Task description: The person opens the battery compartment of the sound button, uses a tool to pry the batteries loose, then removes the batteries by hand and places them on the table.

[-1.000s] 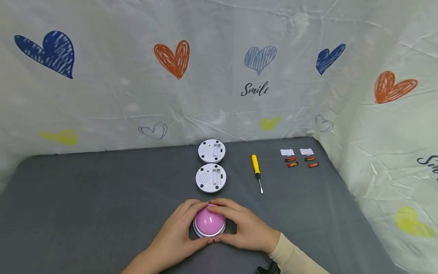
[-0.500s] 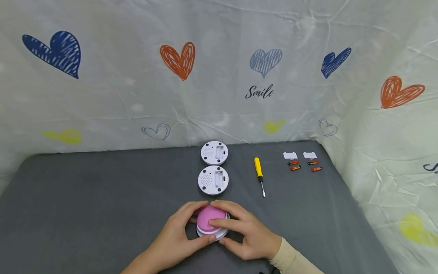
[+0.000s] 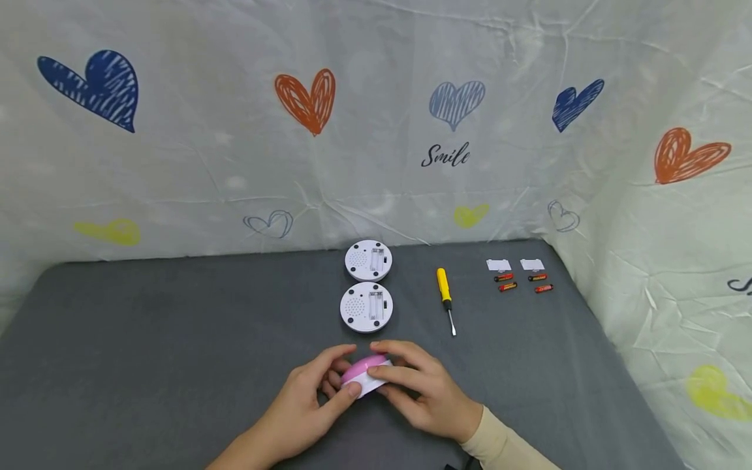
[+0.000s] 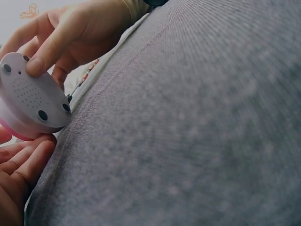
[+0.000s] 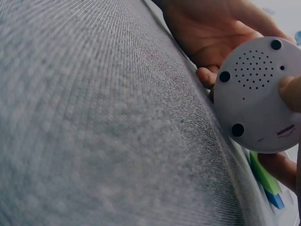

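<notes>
While the left fingers grip its edge, the right fingers pinch the tilted pink-domed device.

The person wears a long, pale cream sleeve on the right side. The cloth is plain, lies fairly close, and shows soft creases where it ends at the wrist, leaving the right hand bare. A dark piece shows by the sleeve in the left wrist view, too cut off to make out. The left hand and forearm are bare. The left thumbnail looks short.
</notes>
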The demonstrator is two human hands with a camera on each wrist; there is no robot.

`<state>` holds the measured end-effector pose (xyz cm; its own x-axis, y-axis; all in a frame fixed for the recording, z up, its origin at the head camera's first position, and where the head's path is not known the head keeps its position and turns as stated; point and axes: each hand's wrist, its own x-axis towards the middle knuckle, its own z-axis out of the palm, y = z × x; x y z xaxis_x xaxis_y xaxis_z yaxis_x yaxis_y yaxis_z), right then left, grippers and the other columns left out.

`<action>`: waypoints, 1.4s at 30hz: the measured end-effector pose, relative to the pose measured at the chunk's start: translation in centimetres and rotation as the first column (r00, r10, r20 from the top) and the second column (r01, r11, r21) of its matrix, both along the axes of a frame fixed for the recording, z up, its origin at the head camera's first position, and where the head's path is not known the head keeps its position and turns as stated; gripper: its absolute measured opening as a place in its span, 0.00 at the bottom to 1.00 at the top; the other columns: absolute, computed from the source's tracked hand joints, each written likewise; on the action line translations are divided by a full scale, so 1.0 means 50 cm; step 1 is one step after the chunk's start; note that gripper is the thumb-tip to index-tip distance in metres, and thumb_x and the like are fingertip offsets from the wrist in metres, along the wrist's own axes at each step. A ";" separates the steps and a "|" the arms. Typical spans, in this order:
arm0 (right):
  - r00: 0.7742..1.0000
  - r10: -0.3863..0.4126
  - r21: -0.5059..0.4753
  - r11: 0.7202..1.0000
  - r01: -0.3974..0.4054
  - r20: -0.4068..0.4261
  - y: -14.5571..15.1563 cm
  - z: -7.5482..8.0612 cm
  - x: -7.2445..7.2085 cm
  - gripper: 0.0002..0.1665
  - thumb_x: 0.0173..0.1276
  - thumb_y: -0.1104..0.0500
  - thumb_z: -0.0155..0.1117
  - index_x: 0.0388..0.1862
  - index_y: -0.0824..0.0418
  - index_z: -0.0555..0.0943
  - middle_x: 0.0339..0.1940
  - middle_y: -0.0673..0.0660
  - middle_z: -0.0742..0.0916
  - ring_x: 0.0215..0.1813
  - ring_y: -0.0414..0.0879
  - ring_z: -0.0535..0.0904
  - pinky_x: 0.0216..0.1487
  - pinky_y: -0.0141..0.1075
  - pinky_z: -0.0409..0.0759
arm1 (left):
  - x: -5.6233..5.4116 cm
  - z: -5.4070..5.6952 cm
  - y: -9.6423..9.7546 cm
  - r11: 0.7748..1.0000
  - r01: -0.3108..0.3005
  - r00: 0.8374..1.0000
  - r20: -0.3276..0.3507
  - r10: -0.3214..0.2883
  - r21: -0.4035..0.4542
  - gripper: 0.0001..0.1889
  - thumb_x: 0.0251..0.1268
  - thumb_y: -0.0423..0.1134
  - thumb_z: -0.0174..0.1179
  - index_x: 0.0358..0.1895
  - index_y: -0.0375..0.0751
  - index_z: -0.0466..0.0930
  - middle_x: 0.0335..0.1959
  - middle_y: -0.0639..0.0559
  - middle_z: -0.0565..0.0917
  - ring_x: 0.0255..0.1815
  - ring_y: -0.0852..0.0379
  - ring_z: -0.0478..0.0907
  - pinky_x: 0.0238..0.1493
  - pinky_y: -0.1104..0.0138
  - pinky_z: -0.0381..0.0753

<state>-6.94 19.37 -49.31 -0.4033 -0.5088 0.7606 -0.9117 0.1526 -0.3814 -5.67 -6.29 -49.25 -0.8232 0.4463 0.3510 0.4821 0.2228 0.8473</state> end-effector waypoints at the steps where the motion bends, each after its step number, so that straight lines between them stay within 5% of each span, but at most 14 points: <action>1: 1.000 -0.005 -0.002 1.000 0.005 0.003 0.000 -0.001 -0.001 0.19 0.75 0.67 0.73 0.63 0.64 0.85 0.64 0.72 0.83 0.63 0.62 0.84 0.54 0.43 0.86 | 0.000 0.001 0.000 1.000 0.007 1.000 -0.008 -0.007 0.002 0.22 0.75 0.35 0.72 0.68 0.38 0.81 0.45 0.58 0.85 0.35 0.67 0.81 0.37 0.69 0.85; 9: 0.996 -0.039 -0.007 0.999 0.040 0.083 0.001 -0.005 0.001 0.27 0.70 0.71 0.77 0.66 0.64 0.84 0.65 0.70 0.85 0.66 0.61 0.84 0.66 0.47 0.84 | -0.002 0.004 -0.001 0.996 0.084 0.996 0.003 -0.084 0.022 0.30 0.74 0.38 0.74 0.75 0.45 0.76 0.59 0.53 0.80 0.37 0.64 0.79 0.35 0.69 0.85; 18: 0.955 -0.042 -0.029 0.998 0.052 0.293 -0.002 -0.015 0.010 0.39 0.60 0.77 0.80 0.71 0.71 0.79 0.67 0.71 0.82 0.60 0.56 0.85 0.41 0.28 0.86 | -0.001 0.002 -0.008 0.996 0.073 0.995 -0.059 -0.076 -0.051 0.45 0.58 0.36 0.85 0.77 0.43 0.69 0.68 0.50 0.73 0.37 0.62 0.75 0.35 0.72 0.81; 23: 0.927 -0.029 -0.025 0.999 0.042 0.373 -0.001 -0.015 0.019 0.39 0.62 0.75 0.79 0.73 0.76 0.76 0.71 0.74 0.79 0.64 0.59 0.83 0.37 0.26 0.86 | 0.002 0.000 -0.011 0.993 0.055 0.996 -0.069 -0.062 -0.101 0.47 0.54 0.41 0.88 0.76 0.48 0.70 0.69 0.52 0.72 0.36 0.64 0.73 0.36 0.75 0.78; 30: 0.928 -0.074 0.016 0.997 0.073 0.366 0.000 -0.010 0.020 0.39 0.64 0.72 0.79 0.74 0.74 0.77 0.73 0.71 0.79 0.60 0.55 0.84 0.37 0.25 0.85 | 0.002 -0.002 -0.007 0.991 0.053 0.993 -0.099 -0.065 -0.123 0.53 0.52 0.42 0.89 0.81 0.43 0.69 0.68 0.50 0.72 0.36 0.65 0.72 0.36 0.75 0.77; 37: 0.956 -0.148 0.101 0.987 0.126 0.253 0.002 -0.007 0.019 0.31 0.67 0.65 0.80 0.68 0.62 0.84 0.72 0.65 0.81 0.71 0.59 0.80 0.70 0.47 0.80 | 0.000 -0.005 -0.004 0.992 0.042 0.995 -0.080 -0.052 -0.119 0.52 0.54 0.38 0.88 0.82 0.42 0.68 0.65 0.51 0.74 0.34 0.66 0.71 0.35 0.75 0.77; 42: 0.973 -0.115 0.105 0.990 0.095 0.202 0.005 -0.009 0.015 0.29 0.73 0.60 0.76 0.70 0.63 0.82 0.74 0.66 0.80 0.74 0.60 0.78 0.75 0.47 0.76 | -0.006 -0.004 -0.008 0.993 0.062 0.997 -0.030 -0.065 -0.100 0.52 0.56 0.38 0.87 0.83 0.45 0.66 0.59 0.55 0.75 0.32 0.65 0.73 0.34 0.73 0.78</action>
